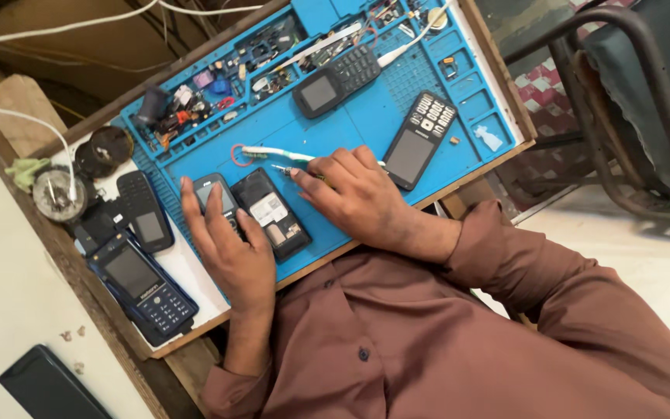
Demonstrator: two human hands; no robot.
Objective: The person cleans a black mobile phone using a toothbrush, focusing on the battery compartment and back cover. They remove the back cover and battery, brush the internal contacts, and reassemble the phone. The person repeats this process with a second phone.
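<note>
Blue silicone work mat (350, 128) is filling the bench, and both bare hands are working right at its near edge. The left hand (230, 240) is lying flat over a small keypad phone (215, 195), fingers spread and pressing down on it rather than curling around — only the screen end is peeking out beyond the fingertips. Just beside that hand, toward the right one, an opened phone (277, 213) is lying back-up with its battery bay exposed. The right hand (354, 190) is pinching a slim green-handled tool (288, 167), thumb and forefinger closed tight on it, the tip reaching out just past the fingers above the opened phone. A white-and-green tool (273, 153) is lying just beyond that grip. Further out from the right knuckles, a black phone with pale keys (419, 140) is resting on the mat, and past it another dark phone (336, 80) is sitting by the parts trays (211, 93). Out beyond the left hand — off the mat — a blue keypad phone (143, 283) is lying near a black one (143, 209).
</note>
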